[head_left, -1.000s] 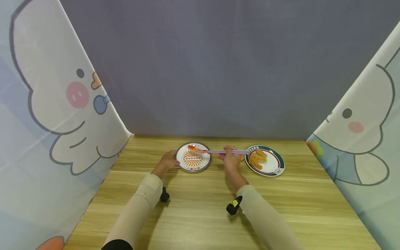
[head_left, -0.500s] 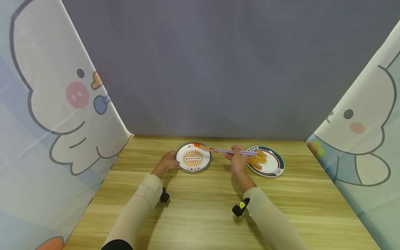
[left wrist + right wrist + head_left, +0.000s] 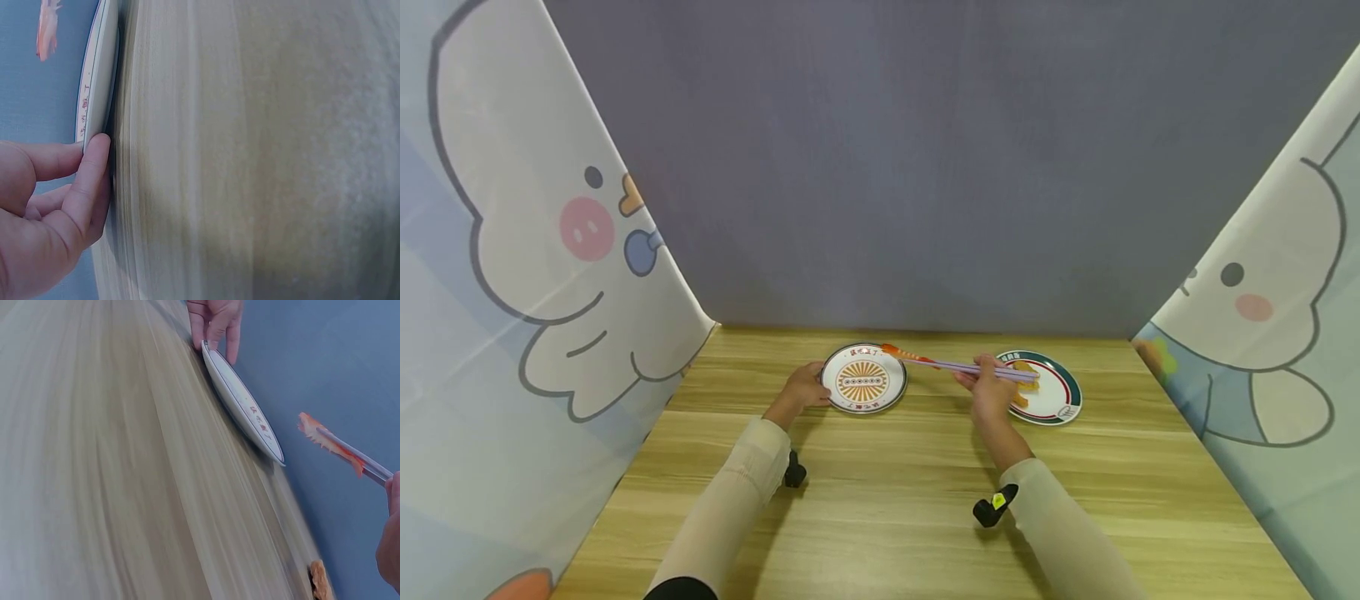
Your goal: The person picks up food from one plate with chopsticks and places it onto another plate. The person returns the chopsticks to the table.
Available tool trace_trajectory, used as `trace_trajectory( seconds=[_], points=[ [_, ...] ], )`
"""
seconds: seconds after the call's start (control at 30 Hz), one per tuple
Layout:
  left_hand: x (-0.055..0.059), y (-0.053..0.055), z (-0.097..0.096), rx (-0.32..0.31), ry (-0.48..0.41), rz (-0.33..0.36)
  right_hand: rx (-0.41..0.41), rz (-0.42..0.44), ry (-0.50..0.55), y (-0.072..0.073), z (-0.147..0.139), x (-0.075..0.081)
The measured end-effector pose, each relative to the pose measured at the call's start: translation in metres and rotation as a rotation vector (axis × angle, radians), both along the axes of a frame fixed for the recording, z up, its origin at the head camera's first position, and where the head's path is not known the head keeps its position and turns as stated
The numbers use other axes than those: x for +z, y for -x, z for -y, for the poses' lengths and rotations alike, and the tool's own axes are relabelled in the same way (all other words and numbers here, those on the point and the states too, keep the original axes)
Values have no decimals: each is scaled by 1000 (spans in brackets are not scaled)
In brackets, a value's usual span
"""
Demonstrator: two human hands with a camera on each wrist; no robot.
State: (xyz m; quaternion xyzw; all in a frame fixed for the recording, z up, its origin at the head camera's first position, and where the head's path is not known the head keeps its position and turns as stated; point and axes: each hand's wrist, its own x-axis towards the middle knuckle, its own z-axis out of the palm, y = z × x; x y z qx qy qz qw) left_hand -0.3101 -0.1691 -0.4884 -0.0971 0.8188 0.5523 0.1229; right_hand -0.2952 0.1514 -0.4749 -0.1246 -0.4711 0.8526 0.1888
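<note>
My left hand [image 3: 805, 386] pinches the left edge of a round white plate [image 3: 889, 390] with an orange sunburst print. In the left wrist view its fingers [image 3: 94, 162] meet at the rim. My right hand [image 3: 991, 396] holds light purple chopsticks [image 3: 955, 365]. Between their tips is a red-and-white shrimp [image 3: 331, 442], raised over the table, just right of the sunburst plate in the head view. Beneath the right hand lies a green-rimmed oval plate [image 3: 1062, 398] with golden fried pieces [image 3: 1020, 400], partly hidden by hand and chopsticks.
Everything rests on a wood-grain table [image 3: 880, 500]. A grey cloth wall [image 3: 880, 167] rises at its back edge, with cartoon-printed panels [image 3: 535, 250] at both sides. One golden-brown fried piece [image 3: 320, 580] shows low in the right wrist view.
The right hand has moved right, carrying the chopsticks and shrimp from over the sunburst plate to beyond its right edge. The left hand stays at the rim.
</note>
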Motion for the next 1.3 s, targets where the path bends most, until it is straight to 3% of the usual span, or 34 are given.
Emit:
trace_trajectory(
  seconds=[0.33, 0.57, 1.1, 1.3],
  points=[
    [1, -2, -1, -5, 6, -3, -49, -57, 27, -5, -22, 0],
    [0, -4, 0, -2, -7, 1, -90, 26, 26, -10, -37, 3],
    [-1, -4, 1, -20, -2, -18, -177, -47, 169, -16, -75, -1],
    [1, -5, 1, -25, 6, -18, -197, -21, 205, -21, -92, -1]
  ],
)
